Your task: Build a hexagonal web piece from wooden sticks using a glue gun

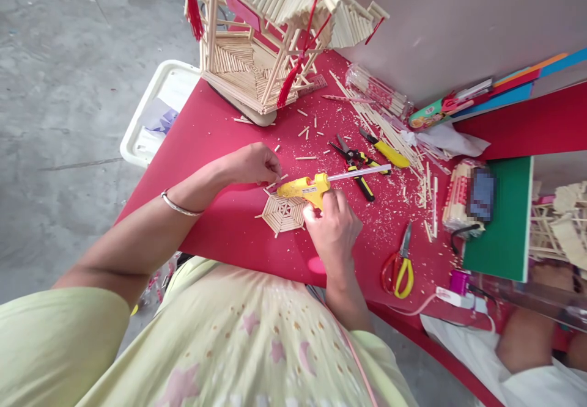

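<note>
My right hand (334,227) is wrapped round the handle of a yellow hot glue gun (300,186), and a long clear glue stick (360,172) sticks out of its back end. Under the gun's nozzle lies a flat hexagon of short wooden sticks (280,219), laid in rings like a spider web and partly covered by the gun. Just beyond its upper left edge, my left hand (257,164) is closed in a pinch on a short wooden stick (277,182), beside the nozzle.
A stick-built pavilion (252,71) with red tassels stands at the back of the red table (220,211). Pliers (355,168), a yellow-handled cutter (389,151), scissors (400,266), loose sticks and shavings lie to the right. Another person's arm (525,340) shows at lower right.
</note>
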The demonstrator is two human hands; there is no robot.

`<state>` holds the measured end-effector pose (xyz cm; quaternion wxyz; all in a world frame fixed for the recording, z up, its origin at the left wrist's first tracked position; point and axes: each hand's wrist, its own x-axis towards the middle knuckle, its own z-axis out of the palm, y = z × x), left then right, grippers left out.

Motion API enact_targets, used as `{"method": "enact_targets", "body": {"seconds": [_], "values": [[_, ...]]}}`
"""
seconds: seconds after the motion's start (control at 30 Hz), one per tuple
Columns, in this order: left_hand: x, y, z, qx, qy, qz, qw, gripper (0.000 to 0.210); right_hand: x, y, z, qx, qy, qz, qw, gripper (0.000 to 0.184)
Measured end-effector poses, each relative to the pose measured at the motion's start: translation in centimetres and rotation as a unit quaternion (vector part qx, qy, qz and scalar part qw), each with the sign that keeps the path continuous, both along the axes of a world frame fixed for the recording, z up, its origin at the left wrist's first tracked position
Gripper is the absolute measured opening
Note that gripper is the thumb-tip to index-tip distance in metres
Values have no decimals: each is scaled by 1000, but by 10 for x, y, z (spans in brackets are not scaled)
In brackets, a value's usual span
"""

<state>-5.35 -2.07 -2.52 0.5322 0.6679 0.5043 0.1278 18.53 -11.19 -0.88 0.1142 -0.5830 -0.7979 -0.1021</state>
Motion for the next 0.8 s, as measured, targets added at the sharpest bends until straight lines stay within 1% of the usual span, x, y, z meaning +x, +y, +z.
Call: {"method": "enact_targets", "body": {"seconds": [0.13,0.43,0.57,0.7,0.8], "values": [[2,0,1,20,11,3,1000,17,3,-1,-1,-3,1,-12,1000,18],[5,-2,3,25,24,-1,999,21,7,0,-2,-10,7,-24,1000,24],[7,-3,4,29,34,-10,999,23,12,2,-2,-3,12,-35,999,21],[11,-7,5,37,64,-20,997,22,17,2,-1,10,13,-53,998,19],[14,-10,3,51,81,-15,995,20,25,-1,-5,19,30,-73,997,20]]}}
